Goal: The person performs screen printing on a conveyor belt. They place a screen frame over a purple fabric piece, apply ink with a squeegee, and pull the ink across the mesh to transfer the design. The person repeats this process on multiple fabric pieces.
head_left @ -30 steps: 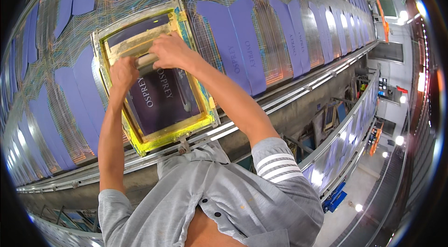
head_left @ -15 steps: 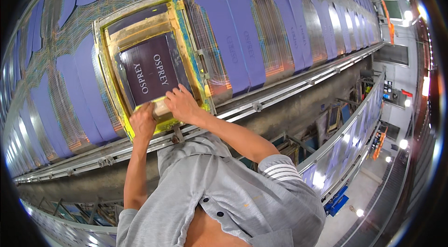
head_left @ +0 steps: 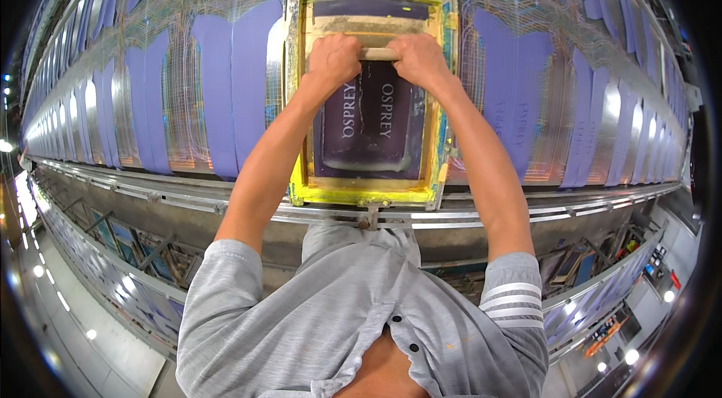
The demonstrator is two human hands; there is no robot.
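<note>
item, in the upper centre of the frame: one rectangular screen frame (head_left: 361,194), its rim streaked bright yellow, lying on a long table (head_left: 180,90) whose top is crossed by fine orange, blue and white lines. within the frame, a dark purplish panel (head_left: 368,154) bearing two columns of pale lettering (head_left: 386,116), with a tan strip (head_left: 368,24) across its upper part. item, over the upper part of that panel: one pale bar (head_left: 379,54), set crosswise. a left hand (head_left: 335,60) is closed around the bar's left part, a right hand (head_left: 418,60) around its right part; the two hands stand apart, a short stretch of bar showing between them. both bare forearms rise from the lower half of the frame. item, either side of the screen frame: flat purple pieces (head_left: 233,90) laid in rows, running off to the left and right edges; those just right of it carry faint lettering. item, below the screen frame: a metal rail (head_left: 466,215) along the table's near edge, with a small metal clamp (head_left: 371,219) at centre. item, lower centre: a grey shirt (head_left: 361,308) with dark buttons, white stripes (head_left: 514,300) on the right sleeve.
</note>
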